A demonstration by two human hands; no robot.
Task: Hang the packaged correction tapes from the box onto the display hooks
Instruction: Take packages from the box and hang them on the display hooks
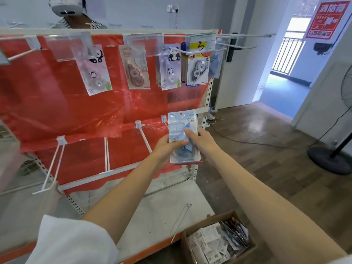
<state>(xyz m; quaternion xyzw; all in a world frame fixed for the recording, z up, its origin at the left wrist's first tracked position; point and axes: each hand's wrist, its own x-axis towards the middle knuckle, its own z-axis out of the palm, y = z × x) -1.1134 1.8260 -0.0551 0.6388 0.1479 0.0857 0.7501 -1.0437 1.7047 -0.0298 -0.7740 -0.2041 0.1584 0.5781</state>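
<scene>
- The blue correction tape pack (183, 137) is held upright in front of the lower right part of the red display rack (57, 103); "30m" reads at its top right corner, the large white characters below are partly covered
- The left hand (165, 147) grips the pack's left edge, thumb curled across its front; the right hand (200, 141) pinches its right side, fingertips on the front
- Top row of the rack, left to right: a panda pack (94, 70), a brown pack (135, 70) marked "30m", a second panda pack (170, 66) lettered "PANDA", a grey-wheeled pack (198, 70) with "PET" on a yellow band
- A price tag (202, 42) above that last pack bears a handwritten "3"
- Bare white hooks (145, 139) jut out just left of the held pack
- The cardboard box (217, 242), below and right of the rack, holds more packs, print too small to read
- A fan stand (330, 159) is well right of the rack
</scene>
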